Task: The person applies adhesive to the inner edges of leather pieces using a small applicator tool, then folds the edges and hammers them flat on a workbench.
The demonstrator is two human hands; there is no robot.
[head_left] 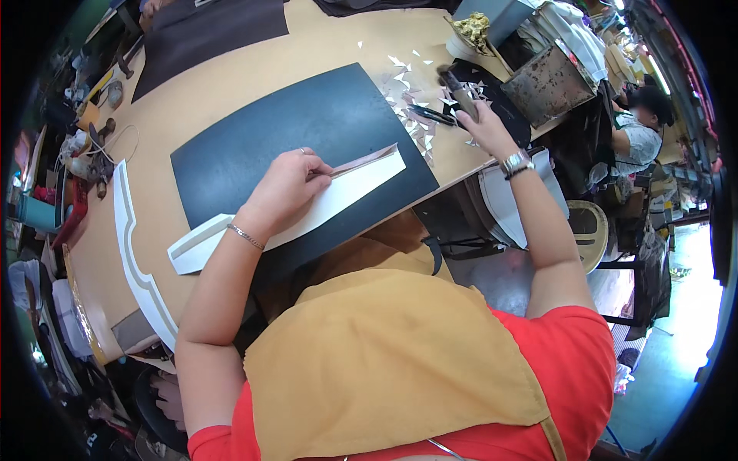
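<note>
My left hand (290, 184) rests on a long white piece of material (361, 188). Its thumb and fingers pinch the brownish folded strip (369, 160) along the piece's far edge. The piece lies across a dark cutting mat (292, 115), its left end reaching past the mat. Off to the right, my right hand (486, 129) is closed around what looks like a hammer (461, 94), with a dark head and a thick brown handle, held over the scraps. Close by it is a black-handled tool, perhaps scissors (433, 114).
Small pale offcuts (406, 92) lie scattered right of the mat. A white shaped strip (138, 269) lies on the left of the table (96, 230). Dark sheet material (207, 42) covers the far left. A rusty metal box (550, 84) stands right. A person (639, 138) sits beyond.
</note>
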